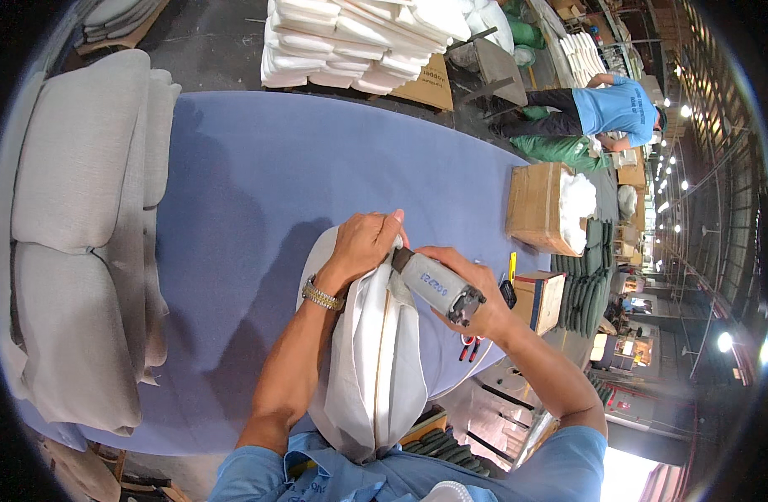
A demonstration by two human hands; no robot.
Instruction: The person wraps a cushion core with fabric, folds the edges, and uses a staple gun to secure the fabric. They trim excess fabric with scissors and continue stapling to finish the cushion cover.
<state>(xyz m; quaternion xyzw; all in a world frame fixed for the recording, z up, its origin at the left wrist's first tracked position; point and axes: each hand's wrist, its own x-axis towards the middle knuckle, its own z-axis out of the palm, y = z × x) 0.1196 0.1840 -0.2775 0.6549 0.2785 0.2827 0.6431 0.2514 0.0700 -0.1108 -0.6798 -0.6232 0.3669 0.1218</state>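
Observation:
A light grey fabric cushion [405,368] with a seam or zip line running down it stands on edge against my front, over the table's near side. My left hand [363,247], with a gold-coloured watch at the wrist, pinches the cushion's far upper edge. My right hand [480,284] is wrapped round a grey, boxy power tool [438,284] that looks like a staple gun. Its dark nose points at the cushion edge, close beside my left fingers. Whether the nose touches the fabric is hard to tell.
Grey cushions [74,167] are stacked on the blue-covered table [233,167] at left. At right are a box [534,201] of white filling, red-handled scissors [470,347], a yellow cutter [512,264] and a small box [544,297]. White cushions [342,46] and a co-worker [614,109] are beyond.

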